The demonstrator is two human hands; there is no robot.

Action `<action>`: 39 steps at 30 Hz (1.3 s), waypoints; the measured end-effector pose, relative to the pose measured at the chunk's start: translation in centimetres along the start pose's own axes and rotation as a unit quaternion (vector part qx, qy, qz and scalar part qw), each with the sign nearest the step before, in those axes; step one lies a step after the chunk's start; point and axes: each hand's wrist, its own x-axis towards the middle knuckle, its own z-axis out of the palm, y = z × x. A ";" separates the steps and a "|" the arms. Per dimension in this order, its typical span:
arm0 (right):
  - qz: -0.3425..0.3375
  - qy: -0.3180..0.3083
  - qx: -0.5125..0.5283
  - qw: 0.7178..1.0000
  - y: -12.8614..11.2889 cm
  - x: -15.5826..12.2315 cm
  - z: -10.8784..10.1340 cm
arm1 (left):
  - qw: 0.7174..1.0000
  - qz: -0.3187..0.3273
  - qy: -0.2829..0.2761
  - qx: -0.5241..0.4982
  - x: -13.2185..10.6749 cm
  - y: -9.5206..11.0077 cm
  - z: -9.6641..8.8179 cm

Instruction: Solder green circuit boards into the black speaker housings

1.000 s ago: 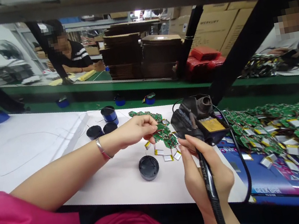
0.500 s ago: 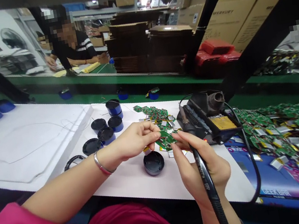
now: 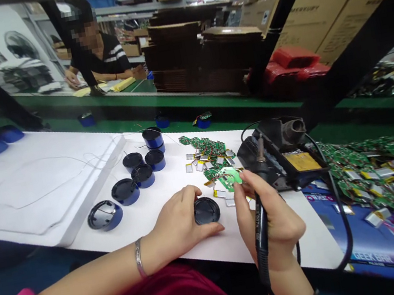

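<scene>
My left hand (image 3: 179,221) is curved around the left side of a round black cup (image 3: 207,210) on the white counter (image 3: 314,238), fingers at its far edge and thumb along the near one, parted by about the cup's width. The cup sits open side up, its hollow facing me. In my right hand (image 3: 271,213) the fingers are nearly closed: thumb and forefinger pinch the edge of a green circuit board (image 3: 229,176), raised a little beyond and to the right of the cup, while the same hand carries a black soldering iron (image 3: 261,230), its metal end pointing up and away from me. Behind the board lie more green boards (image 3: 206,146) with small silver battery cells (image 3: 218,161) among them. To the right stands the iron's black holder (image 3: 282,135) with a yellow sponge (image 3: 303,161), and past it a large heap of boards and cells (image 3: 382,160) covers much of a blue printed surface (image 3: 361,235). Left of my cup, several blue-sided black cups (image 3: 126,193) stand near a white tray (image 3: 60,217).
</scene>
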 end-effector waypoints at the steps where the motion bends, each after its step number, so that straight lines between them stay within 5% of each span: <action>1: -0.007 -0.004 0.002 1.000 -0.1 -0.3 0.1 | 1.000 0.023 -0.012 -0.007 0.0 -0.2 -0.1; 5: 0.006 -0.027 0.031 0.999 -0.5 -1.7 0.1 | 0.984 0.135 -0.110 -0.039 0.3 -1.1 -2.0; 8: 0.027 -0.040 0.058 0.997 -0.8 -2.7 0.1 | 0.982 0.172 -0.069 -0.039 0.2 -1.3 -2.6; 12: 0.046 -0.056 0.093 0.993 -1.4 -3.4 0.0 | 0.986 0.156 0.011 -0.053 -0.3 -1.1 -1.2; 19: 0.081 -0.107 0.135 0.982 -1.8 -4.1 -0.7 | 0.987 0.129 0.048 -0.082 -0.7 -0.2 0.0; 23: 0.068 -0.120 0.143 0.980 -1.7 -4.4 -0.7 | 0.986 0.126 0.028 -0.102 -0.6 0.0 0.2; 30: 0.111 -0.148 0.161 0.970 -1.7 -4.8 -0.4 | 0.995 0.007 0.037 -0.091 0.1 0.5 0.2; 39: 0.113 -0.135 0.149 0.973 -1.6 -4.8 -0.5 | 0.984 0.003 -0.007 -0.176 0.6 1.6 0.4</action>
